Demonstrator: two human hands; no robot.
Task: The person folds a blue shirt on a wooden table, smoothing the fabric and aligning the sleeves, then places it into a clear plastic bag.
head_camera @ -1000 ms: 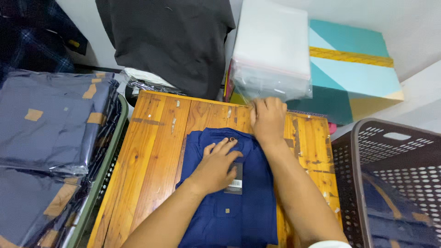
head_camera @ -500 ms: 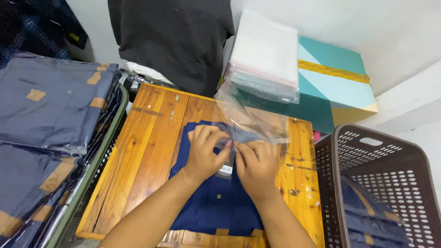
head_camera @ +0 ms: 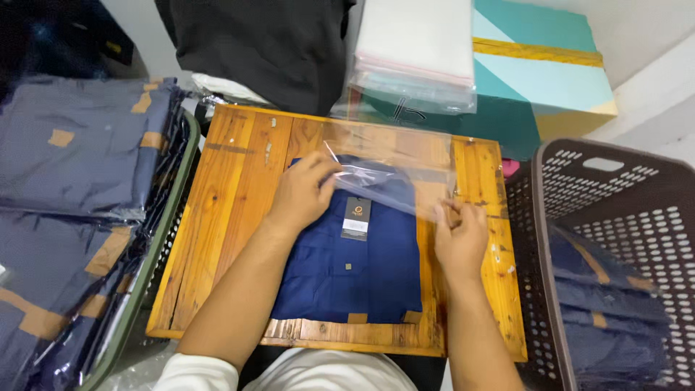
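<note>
At the centre of the frame, a folded navy-blue shirt (head_camera: 355, 268) is lying on the wooden slatted desk (head_camera: 239, 217). The left hand (head_camera: 308, 190) and right hand (head_camera: 460, 235) are each pinching an edge of a clear plastic bag (head_camera: 394, 174), fingers closed on it, over the shirt's collar end. At right, a dark brown perforated plastic basket (head_camera: 615, 188) is holding bagged navy shirts (head_camera: 608, 304). At left, more bagged shirts (head_camera: 79, 145) are lying stacked.
</note>
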